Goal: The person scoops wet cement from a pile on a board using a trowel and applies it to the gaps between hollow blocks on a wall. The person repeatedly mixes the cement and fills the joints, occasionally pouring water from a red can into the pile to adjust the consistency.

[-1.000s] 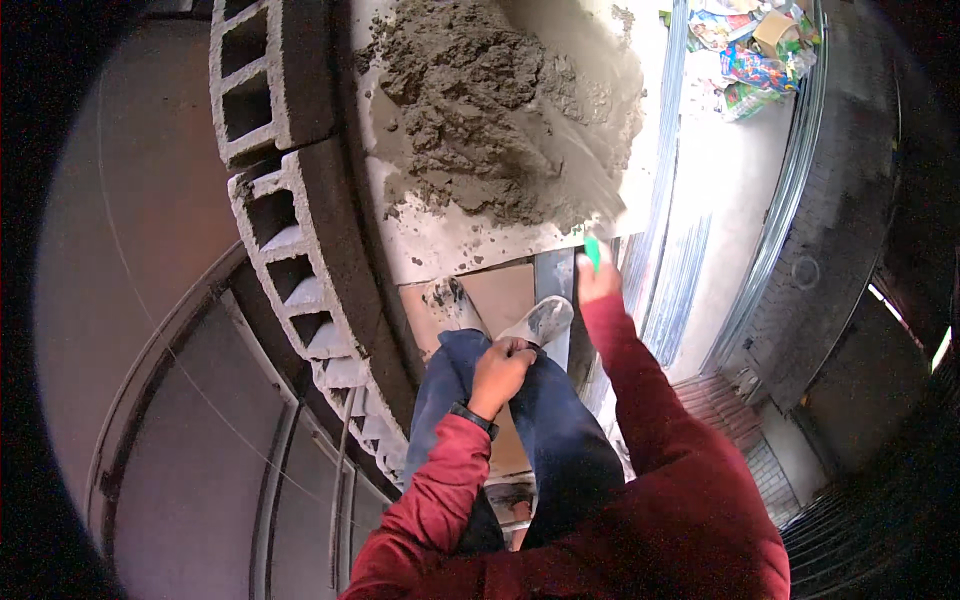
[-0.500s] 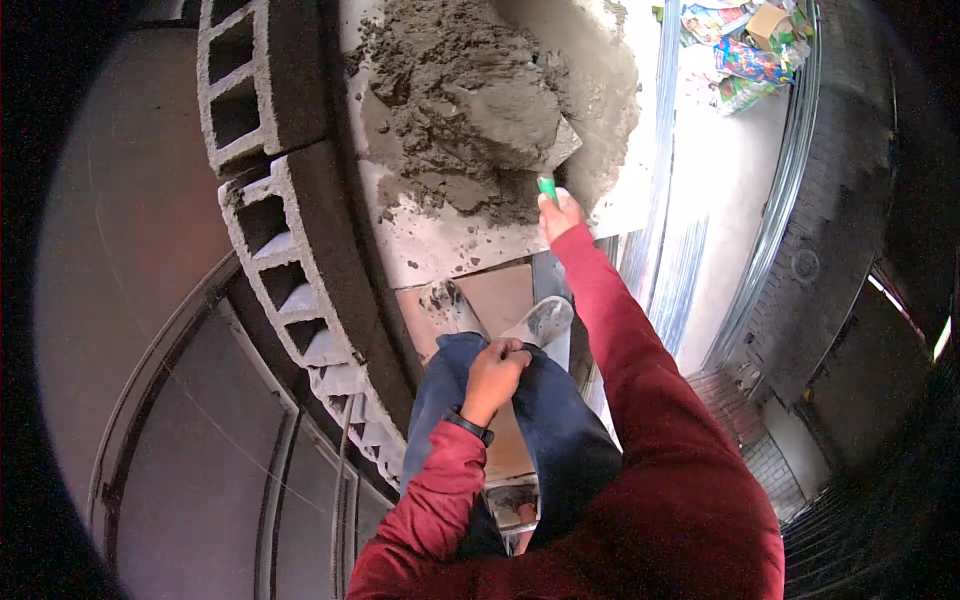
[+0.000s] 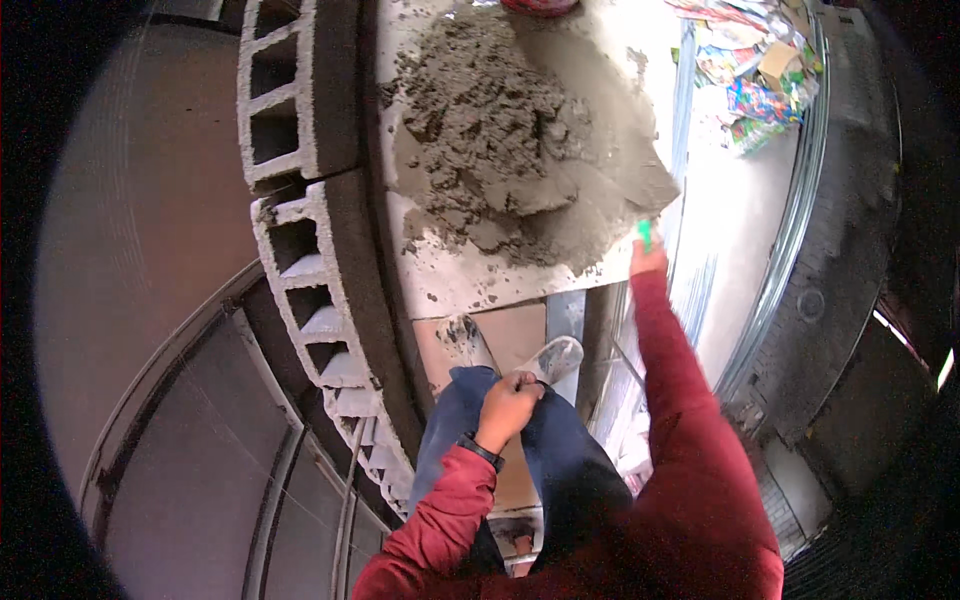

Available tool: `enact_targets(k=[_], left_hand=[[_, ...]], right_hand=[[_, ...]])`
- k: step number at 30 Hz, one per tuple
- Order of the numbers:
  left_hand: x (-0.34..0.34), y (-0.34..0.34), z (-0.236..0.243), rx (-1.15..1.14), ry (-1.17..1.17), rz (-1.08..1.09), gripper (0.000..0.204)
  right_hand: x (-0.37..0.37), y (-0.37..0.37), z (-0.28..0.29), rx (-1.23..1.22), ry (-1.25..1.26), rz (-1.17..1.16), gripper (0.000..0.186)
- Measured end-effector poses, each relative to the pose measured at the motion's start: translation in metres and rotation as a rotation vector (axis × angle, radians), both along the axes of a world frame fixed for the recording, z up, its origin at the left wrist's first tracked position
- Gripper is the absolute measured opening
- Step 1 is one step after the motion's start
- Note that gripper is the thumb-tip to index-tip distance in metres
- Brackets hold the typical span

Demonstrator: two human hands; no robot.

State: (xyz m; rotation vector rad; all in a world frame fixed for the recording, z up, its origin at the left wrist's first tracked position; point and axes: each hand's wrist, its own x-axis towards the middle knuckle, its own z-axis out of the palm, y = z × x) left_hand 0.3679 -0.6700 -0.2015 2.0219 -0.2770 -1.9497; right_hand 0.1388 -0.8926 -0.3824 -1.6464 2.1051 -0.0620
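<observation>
Now the right hand [image 3: 647, 258] is closed around the green handle [image 3: 644, 234] of a trowel, blade in the mortar heap [image 3: 500, 150] on the board [image 3: 480, 290]; left hand [image 3: 508, 398] rests curled on the thigh, seemingly empty; scooping step, next needs a loaded lift toward the blocks [image 3: 300, 200]

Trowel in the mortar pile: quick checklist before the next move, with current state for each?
1. Right hand gripping the trowel's green handle: ok.
2. Trowel blade in contact with the mortar pile: ok, it lies against the pile's right slope.
3. Mortar contained on the board: ok, none seen past the edge.
4. Left hand clear of the mortar: ok, empty, resting at the thigh.
5. Hollow blocks seated in line: cannot tell.
6. Load on the blade: cannot tell.
</observation>
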Motion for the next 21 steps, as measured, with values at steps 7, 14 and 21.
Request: enact_targets(k=[7, 14, 21], left_hand=[[0.021, -0.008, 0.004, -0.06, -0.082, -0.104, 0.034], [0.052, -0.012, 0.007, -0.036, -0.139, -0.007, 0.04], [0.088, -0.016, 0.021, -0.198, -0.247, -0.008, 0.037]], right_hand=[[0.038, -0.224, -0.048, 0.008, 0.17, 0.526, 0.057], [0.212, -0.276, 0.001, -0.116, 0.34, 0.55, 0.046], [0.271, -0.278, -0.049, -0.018, 0.274, 0.61, 0.041]])
